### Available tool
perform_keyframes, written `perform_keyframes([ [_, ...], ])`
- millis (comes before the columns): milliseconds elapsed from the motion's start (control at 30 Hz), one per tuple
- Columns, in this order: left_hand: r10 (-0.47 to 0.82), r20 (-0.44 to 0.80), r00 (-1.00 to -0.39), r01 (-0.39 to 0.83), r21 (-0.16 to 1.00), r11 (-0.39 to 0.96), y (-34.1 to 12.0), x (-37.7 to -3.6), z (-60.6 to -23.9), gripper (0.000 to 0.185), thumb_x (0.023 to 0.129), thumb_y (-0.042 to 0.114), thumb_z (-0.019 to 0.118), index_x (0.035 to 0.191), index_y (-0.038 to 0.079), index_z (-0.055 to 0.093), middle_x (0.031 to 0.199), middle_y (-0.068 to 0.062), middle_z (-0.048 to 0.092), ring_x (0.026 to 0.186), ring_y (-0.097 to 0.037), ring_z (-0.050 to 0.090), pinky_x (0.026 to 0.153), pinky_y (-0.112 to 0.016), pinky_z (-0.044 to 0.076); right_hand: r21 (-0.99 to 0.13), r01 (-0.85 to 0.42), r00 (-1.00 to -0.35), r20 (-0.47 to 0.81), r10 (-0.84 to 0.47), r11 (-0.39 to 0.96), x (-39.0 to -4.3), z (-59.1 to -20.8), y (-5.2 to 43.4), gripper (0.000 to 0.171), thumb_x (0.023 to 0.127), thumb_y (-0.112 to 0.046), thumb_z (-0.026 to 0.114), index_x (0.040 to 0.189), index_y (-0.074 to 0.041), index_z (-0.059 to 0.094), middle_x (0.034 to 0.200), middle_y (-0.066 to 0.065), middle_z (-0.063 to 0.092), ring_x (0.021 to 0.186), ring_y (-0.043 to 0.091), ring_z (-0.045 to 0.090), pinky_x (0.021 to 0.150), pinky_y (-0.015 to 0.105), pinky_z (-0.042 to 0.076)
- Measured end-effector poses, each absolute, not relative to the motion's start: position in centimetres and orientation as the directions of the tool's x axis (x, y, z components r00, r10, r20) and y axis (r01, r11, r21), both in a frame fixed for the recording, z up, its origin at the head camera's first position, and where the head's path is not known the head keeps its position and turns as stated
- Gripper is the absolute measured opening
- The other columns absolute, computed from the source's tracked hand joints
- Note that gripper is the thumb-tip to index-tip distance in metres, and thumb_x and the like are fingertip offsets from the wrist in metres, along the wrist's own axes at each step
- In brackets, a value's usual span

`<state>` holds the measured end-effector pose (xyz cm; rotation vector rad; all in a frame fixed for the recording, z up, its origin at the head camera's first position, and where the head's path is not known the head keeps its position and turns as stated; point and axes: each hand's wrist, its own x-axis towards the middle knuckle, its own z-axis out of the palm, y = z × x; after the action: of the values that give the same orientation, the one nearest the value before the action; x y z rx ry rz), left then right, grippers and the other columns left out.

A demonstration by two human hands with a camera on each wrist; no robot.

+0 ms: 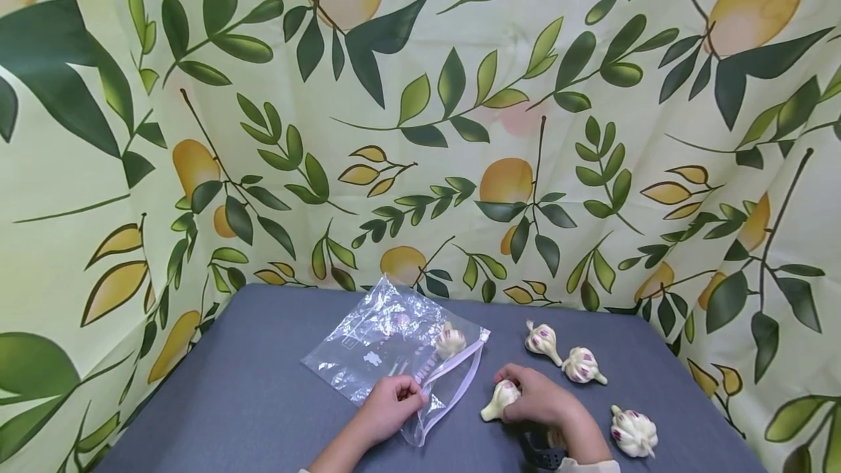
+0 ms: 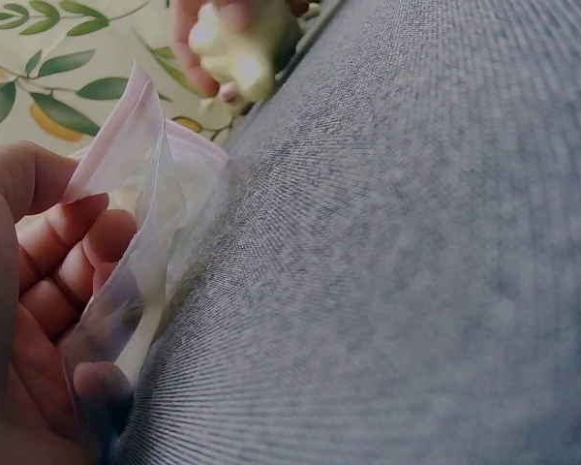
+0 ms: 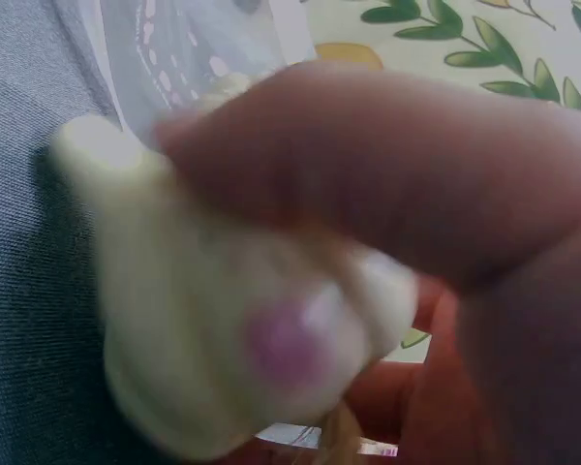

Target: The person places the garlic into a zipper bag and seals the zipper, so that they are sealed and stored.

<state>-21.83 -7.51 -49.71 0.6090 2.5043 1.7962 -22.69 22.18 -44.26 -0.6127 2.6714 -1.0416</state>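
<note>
On a grey cloth-covered worktop [image 1: 250, 400], the right hand [image 1: 540, 396] curls its fingers round a cream, purple-flecked garlic bulb [image 1: 499, 400], stem pointing lower left towards the clear zip-top plastic bag [image 1: 394, 349]. The left hand [image 1: 389, 407] pinches the bag's open edge. One bulb lies inside; three others [image 1: 582, 365] lie right, apart. The right wrist view is blurred.

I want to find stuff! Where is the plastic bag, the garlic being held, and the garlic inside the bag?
plastic bag [image 1: 368, 352], head view, clear middle panel.
held garlic [image 1: 499, 400], head view, its pale body.
garlic in bag [image 1: 450, 341], head view, bulb's middle.
</note>
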Motion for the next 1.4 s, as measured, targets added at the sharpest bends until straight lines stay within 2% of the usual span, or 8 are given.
perform_keyframes([
  [167, 0.309, 0.221, -0.925, 0.304, 0.918, 0.255, -7.6, -21.8, -49.7, 0.014, 0.084, 0.017, 0.071, 0.076, 0.007, 0.066, 0.06, 0.01, 0.045, 0.054, 0.002, 0.041, 0.053, -0.016, 0.036, -0.654, -0.306, -0.918, 0.008, -0.398, 0.692, -22.9, -44.5, 21.5, 0.044, 0.082, -0.032, 0.074, 0.117, -0.007, 0.066, 0.105, 0.007, 0.067, 0.087, 0.014, 0.057, 0.073, 0.029, 0.046],
  [267, 0.311, 0.217, -0.925, 0.299, 0.921, 0.248, -7.6, -21.7, -49.7, 0.014, 0.084, 0.017, 0.071, 0.076, 0.007, 0.066, 0.06, 0.01, 0.046, 0.054, 0.002, 0.041, 0.053, -0.016, 0.036, -0.683, -0.266, -0.94, 0.028, -0.339, 0.681, -23.0, -44.6, 20.8, 0.045, 0.086, -0.039, 0.072, 0.118, -0.008, 0.065, 0.1, 0.008, 0.067, 0.077, 0.016, 0.061, 0.065, 0.033, 0.051],
  [400, 0.312, 0.211, -0.926, 0.294, 0.923, 0.247, -7.5, -21.6, -49.6, 0.014, 0.084, 0.017, 0.071, 0.076, 0.006, 0.066, 0.06, 0.01, 0.046, 0.054, 0.002, 0.041, 0.053, -0.016, 0.036, -0.676, -0.279, -0.953, 0.108, -0.282, 0.682, -23.4, -45.1, 19.7, 0.043, 0.083, -0.038, 0.075, 0.113, -0.01, 0.066, 0.092, 0.005, 0.063, 0.072, 0.012, 0.056, 0.062, 0.03, 0.048],
  [500, 0.311, 0.205, -0.928, 0.287, 0.925, 0.248, -7.5, -21.6, -49.6, 0.014, 0.084, 0.017, 0.071, 0.077, 0.006, 0.066, 0.061, 0.01, 0.046, 0.054, 0.002, 0.041, 0.053, -0.016, 0.036, -0.632, -0.302, -0.952, 0.167, -0.256, 0.714, -23.4, -45.7, 19.0, 0.045, 0.074, -0.034, 0.082, 0.111, -0.012, 0.069, 0.098, 0.004, 0.061, 0.085, 0.013, 0.053, 0.075, 0.03, 0.044],
  [667, 0.311, 0.201, -0.929, 0.28, 0.931, 0.235, -7.5, -21.6, -49.6, 0.014, 0.085, 0.017, 0.071, 0.077, 0.006, 0.067, 0.06, 0.009, 0.046, 0.053, 0.002, 0.041, 0.052, -0.016, 0.036, -0.643, -0.302, -0.951, 0.15, -0.272, 0.703, -23.3, -46.1, 18.3, 0.057, 0.069, -0.026, 0.085, 0.12, -0.009, 0.065, 0.107, 0.009, 0.059, 0.092, 0.017, 0.054, 0.081, 0.034, 0.045],
  [933, 0.312, 0.221, -0.924, 0.296, 0.93, 0.218, -7.6, -21.8, -49.8, 0.013, 0.085, 0.016, 0.07, 0.077, 0.006, 0.066, 0.06, 0.01, 0.044, 0.053, 0.003, 0.04, 0.052, -0.017, 0.035, -0.748, -0.292, -0.933, 0.085, -0.35, 0.596, -23.2, -45.6, 18.0, 0.062, 0.076, -0.015, 0.074, 0.133, -0.001, 0.055, 0.113, 0.02, 0.058, 0.057, 0.009, 0.056, 0.058, 0.025, 0.046],
  [1200, 0.305, 0.211, -0.929, 0.292, 0.923, 0.25, -7.5, -21.9, -50.0, 0.012, 0.086, 0.014, 0.069, 0.077, 0.005, 0.066, 0.06, 0.01, 0.043, 0.053, 0.003, 0.039, 0.053, -0.016, 0.035, -0.821, -0.164, -0.984, 0.096, -0.152, 0.546, -23.7, -46.8, 16.7, 0.044, 0.069, -0.018, 0.086, 0.098, -0.009, 0.055, 0.098, 0.008, 0.062, 0.061, 0.011, 0.055, 0.053, 0.026, 0.045],
  [1400, 0.303, 0.201, -0.932, 0.284, 0.923, 0.259, -7.4, -21.9, -50.1, 0.011, 0.086, 0.011, 0.068, 0.079, 0.003, 0.066, 0.061, 0.01, 0.044, 0.053, 0.003, 0.04, 0.053, -0.016, 0.036, -0.76, -0.187, -0.982, 0.164, -0.095, 0.622, -23.8, -47.6, 15.9, 0.032, 0.07, -0.024, 0.086, 0.078, -0.013, 0.057, 0.077, -0.001, 0.055, 0.063, 0.008, 0.048, 0.057, 0.023, 0.04],
])
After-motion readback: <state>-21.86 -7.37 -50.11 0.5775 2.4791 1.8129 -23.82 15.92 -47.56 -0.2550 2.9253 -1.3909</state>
